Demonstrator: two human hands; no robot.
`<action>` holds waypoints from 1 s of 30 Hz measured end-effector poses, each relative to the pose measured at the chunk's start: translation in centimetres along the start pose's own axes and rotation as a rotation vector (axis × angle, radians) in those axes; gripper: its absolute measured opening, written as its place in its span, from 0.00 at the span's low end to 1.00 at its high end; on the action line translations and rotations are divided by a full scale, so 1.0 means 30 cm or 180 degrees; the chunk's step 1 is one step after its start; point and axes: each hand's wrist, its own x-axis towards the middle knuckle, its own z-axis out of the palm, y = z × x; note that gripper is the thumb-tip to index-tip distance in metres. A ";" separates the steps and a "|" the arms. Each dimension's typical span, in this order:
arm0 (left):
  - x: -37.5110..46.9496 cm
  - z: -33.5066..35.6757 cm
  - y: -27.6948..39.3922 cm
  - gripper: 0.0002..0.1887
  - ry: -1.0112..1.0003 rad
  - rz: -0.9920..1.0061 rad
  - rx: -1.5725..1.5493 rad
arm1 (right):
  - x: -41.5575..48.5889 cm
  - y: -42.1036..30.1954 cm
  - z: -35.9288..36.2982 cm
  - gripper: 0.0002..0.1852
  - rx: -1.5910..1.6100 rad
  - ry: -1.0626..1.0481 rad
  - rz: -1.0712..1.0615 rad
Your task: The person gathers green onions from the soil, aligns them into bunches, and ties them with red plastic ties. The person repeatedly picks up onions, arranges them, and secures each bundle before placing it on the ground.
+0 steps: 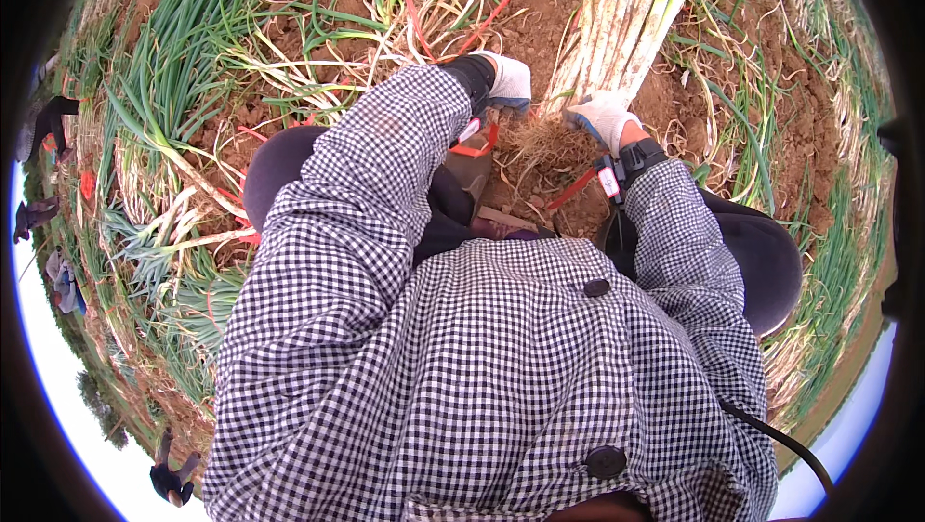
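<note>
A bunch of long green onions [614,38] lies on the soil before me, its white stalks dirty and its roots [545,143] towards me. My left hand [510,83], in a white glove with blue-grey palm coating, is curled just left of the root end. A red tape strip [478,149] loops out below its fingers. My right hand [601,119], gloved alike, bends its fingers against the lower stalks and roots; what lies inside them is hidden. Another red strip [572,188] hangs beneath my right wrist.
Loose onions [173,60] cover the ground at left, with red tape strips [495,15] among thin stalks. More onions [842,276] lie in a row at right. My knees [759,269] flank the work. Several people [173,479] are far off at left.
</note>
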 end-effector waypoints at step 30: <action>-0.080 0.349 0.218 0.14 0.1770 -0.0148 -0.0210 | -0.095 0.167 0.035 0.24 0.3276 0.0144 -0.0376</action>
